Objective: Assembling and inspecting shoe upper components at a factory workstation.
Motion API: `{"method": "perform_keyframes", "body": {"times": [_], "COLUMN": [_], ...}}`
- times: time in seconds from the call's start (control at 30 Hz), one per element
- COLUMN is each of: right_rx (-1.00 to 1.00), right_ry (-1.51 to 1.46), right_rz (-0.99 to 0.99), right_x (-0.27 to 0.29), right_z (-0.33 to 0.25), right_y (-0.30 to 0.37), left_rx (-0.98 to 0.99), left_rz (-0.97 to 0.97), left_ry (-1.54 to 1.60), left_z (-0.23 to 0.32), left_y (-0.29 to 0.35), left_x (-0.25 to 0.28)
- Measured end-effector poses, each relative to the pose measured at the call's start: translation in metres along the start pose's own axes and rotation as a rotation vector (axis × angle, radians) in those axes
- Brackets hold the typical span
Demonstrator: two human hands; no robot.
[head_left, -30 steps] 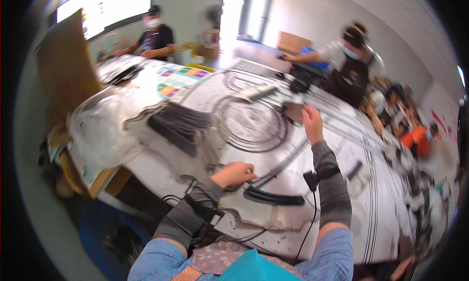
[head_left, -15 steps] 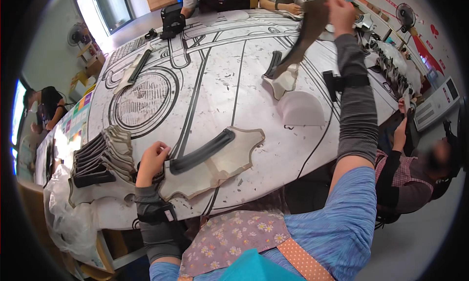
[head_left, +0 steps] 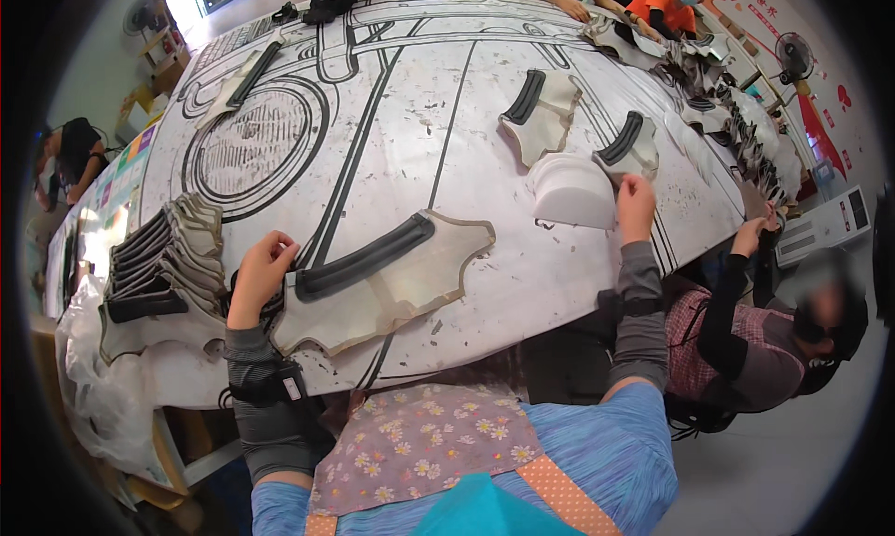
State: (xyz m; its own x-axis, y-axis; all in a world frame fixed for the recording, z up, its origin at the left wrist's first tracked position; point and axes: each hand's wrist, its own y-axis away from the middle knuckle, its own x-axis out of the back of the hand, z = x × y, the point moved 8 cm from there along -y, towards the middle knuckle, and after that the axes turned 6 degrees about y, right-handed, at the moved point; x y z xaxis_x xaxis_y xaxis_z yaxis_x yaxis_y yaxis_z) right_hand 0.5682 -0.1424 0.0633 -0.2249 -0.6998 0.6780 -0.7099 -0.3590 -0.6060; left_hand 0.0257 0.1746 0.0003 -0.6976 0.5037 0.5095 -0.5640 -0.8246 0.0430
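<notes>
My left hand (head_left: pixel 262 273) is beside the left end of a large grey-beige fabric piece (head_left: pixel 419 289) with a padded black strip along its upper edge. Its fingers are curled together, and nothing shows between them. On the right, my right hand (head_left: pixel 637 208) closes its fingers on the near end of a smaller fabric piece (head_left: pixel 637 156), which also has a black strip and lies on the table. Just left of that hand sits a stack of white half-round pads (head_left: pixel 573 199). Behind the stack lies another fabric piece (head_left: pixel 548 121) with a black strip.
A pile of similar pieces (head_left: pixel 163 266) stands at the left table edge, by clear plastic sheeting (head_left: pixel 98 377). One more piece (head_left: pixel 240 77) lies far left. More pieces (head_left: pixel 746 135) line the right edge. A co-worker (head_left: pixel 746 336) sits at the right; others are across the table.
My right hand has come down and nearer from high at the far right, laying the raised fabric piece beside the white pads. My left hand has stayed by the large piece.
</notes>
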Motion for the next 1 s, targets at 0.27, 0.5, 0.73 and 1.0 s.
{"method": "perform_keyframes", "body": {"times": [0.27,0.5,0.73,1.0], "right_rx": [0.038,0.189,0.399,0.456], "right_ry": [-0.076,0.211,0.14,0.266], "right_rz": [-0.171,-0.302,-0.698,-0.563], "right_x": [-0.04,-0.008,-0.014,0.002], "right_z": [0.039,-0.006,-0.081,-0.079], "right_y": [-0.03,-0.032,0.028,0.042], "left_rx": [-0.026,-0.021,-0.031,-0.061], "left_rz": [0.005,0.012,-0.009,0.011], "left_ry": [-0.032,0.01,-0.066,-0.085], "left_z": [0.007,0.001,0.008,0.011], "left_y": [-0.001,0.002,0.002,0.005], "left_x": [0.0,-0.001,0.001,0.003]}}
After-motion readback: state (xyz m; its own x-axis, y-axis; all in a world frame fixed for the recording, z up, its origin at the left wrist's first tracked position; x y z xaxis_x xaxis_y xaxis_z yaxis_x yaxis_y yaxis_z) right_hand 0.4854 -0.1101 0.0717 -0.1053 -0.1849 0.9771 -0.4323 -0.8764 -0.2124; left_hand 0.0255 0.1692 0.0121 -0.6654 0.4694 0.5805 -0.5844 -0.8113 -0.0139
